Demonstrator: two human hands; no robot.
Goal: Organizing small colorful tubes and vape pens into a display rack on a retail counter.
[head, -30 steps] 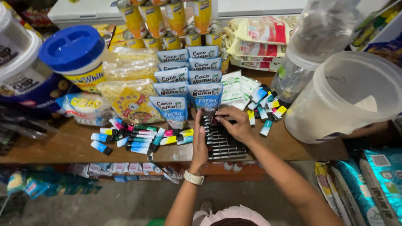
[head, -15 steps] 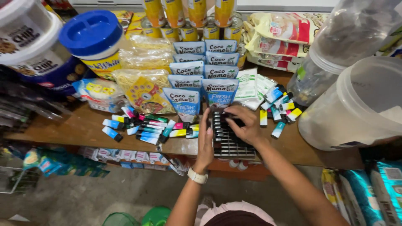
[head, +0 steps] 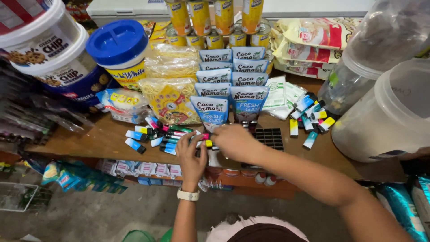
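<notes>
My left hand [head: 192, 154] lies flat near the front edge of the wooden shelf [head: 98, 139], fingers spread and touching the loose pile of coloured lighters [head: 163, 133]. It wears a white wristband. My right hand [head: 235, 141] reaches leftwards across a black slotted lighter tray [head: 271, 136], covering most of it. Its fingertips curl down by a yellow and pink lighter [head: 208, 142], but I cannot see whether they grip it. A second heap of lighters [head: 311, 117] lies to the right of the tray.
Blue and grey pouches [head: 233, 92] stand in rows behind the hands, with noodle packs [head: 170, 101] and cans [head: 210, 18] further back. A blue-lidded jar [head: 117, 45] and cookie tubs [head: 42, 49] stand left. Large translucent containers [head: 389, 112] stand right.
Both hands have shifted left, off the middle of the black tray and towards the left pile of lighters. The view has moved closer and slightly left.
</notes>
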